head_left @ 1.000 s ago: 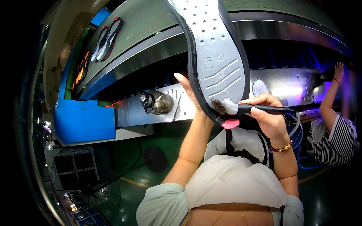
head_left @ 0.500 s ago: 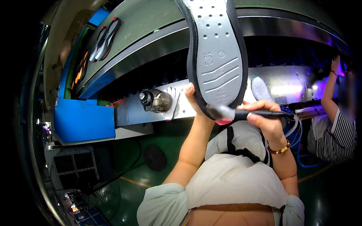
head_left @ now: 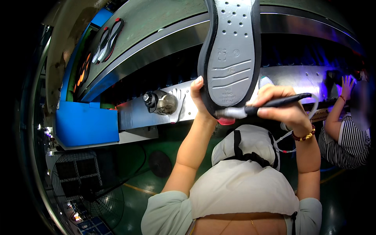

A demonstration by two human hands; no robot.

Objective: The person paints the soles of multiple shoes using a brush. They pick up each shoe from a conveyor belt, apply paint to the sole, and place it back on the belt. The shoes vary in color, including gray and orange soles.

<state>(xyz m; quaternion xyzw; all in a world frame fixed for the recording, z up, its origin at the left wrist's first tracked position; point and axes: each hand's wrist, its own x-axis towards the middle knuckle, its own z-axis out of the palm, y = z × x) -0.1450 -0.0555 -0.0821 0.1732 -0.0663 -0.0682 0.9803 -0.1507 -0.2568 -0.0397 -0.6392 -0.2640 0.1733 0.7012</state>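
Over the metal ledge, the sole is held grey face to view, its near end toward the person. The left hand grasps the black rim at that end, thumb against the left edge; its other fingers are hidden. The right hand grips the brush by its black handle. Compared with half a second ago, the far end of the sole has swung right, and the brush handle now slopes up toward its rear. The bristles remain at the near-end rim, just above the red tab; work therefore appears confined to this rim, though exact bristle contact cannot be confirmed.
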